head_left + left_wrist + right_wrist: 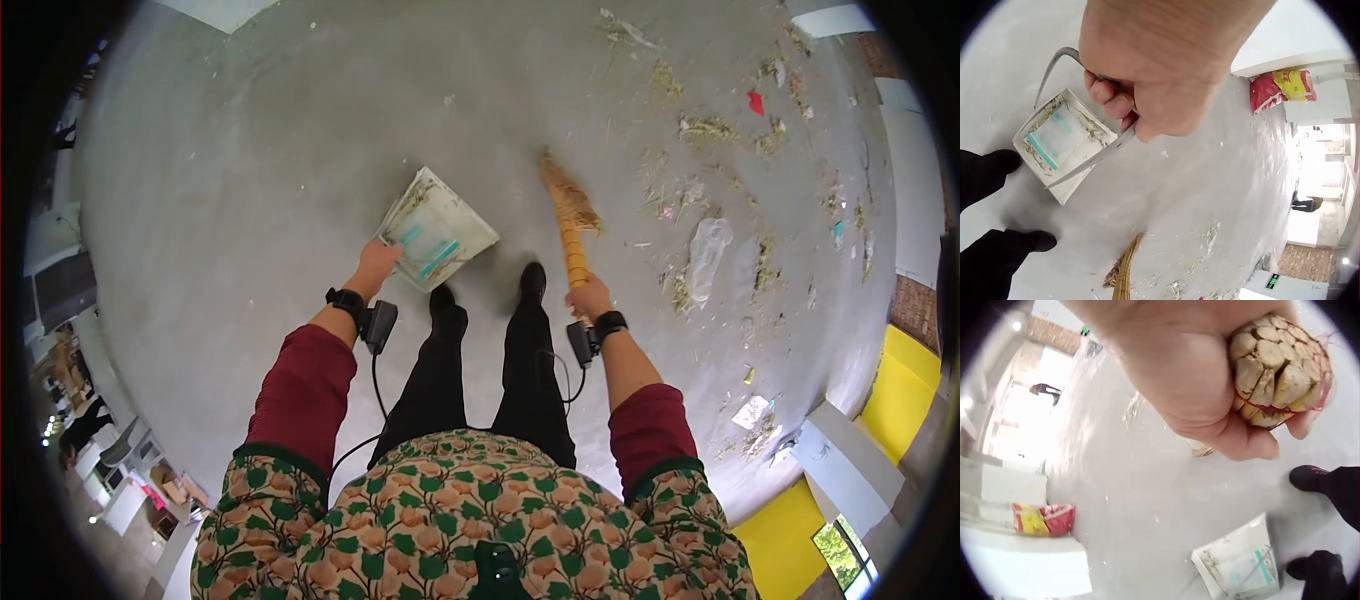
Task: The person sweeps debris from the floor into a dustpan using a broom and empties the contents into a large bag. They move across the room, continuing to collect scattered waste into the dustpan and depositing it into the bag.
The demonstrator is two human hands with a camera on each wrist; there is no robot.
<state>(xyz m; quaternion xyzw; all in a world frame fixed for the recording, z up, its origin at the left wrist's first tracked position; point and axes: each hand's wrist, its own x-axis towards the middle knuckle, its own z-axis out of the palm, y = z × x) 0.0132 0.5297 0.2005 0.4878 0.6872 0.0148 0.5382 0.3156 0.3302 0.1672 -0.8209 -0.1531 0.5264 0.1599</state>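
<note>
My left hand point(377, 260) grips the curved metal handle point(1100, 152) of a white, box-shaped dustpan point(470, 222). Inside the dustpan lie a clear plastic packet with teal strips point(1060, 134) and bits of straw. My right hand point(590, 297) holds a straw hand broom point(572, 240) by its bound handle, bristles pointing away from me. From the right wrist view, the cut stalk ends of the broom handle point(1275, 369) stick out of the fist, with red netting round them. The dustpan is in front of my left foot, the broom off to the right.
Straw litter point(710, 127), a crumpled clear plastic bag point(708, 258), a red scrap point(755, 103) and a white scrap point(750, 411) lie on the grey floor at the right. A red and yellow sack point(1282, 89) stands by a wall. Far off, a person point(1307, 204) is visible.
</note>
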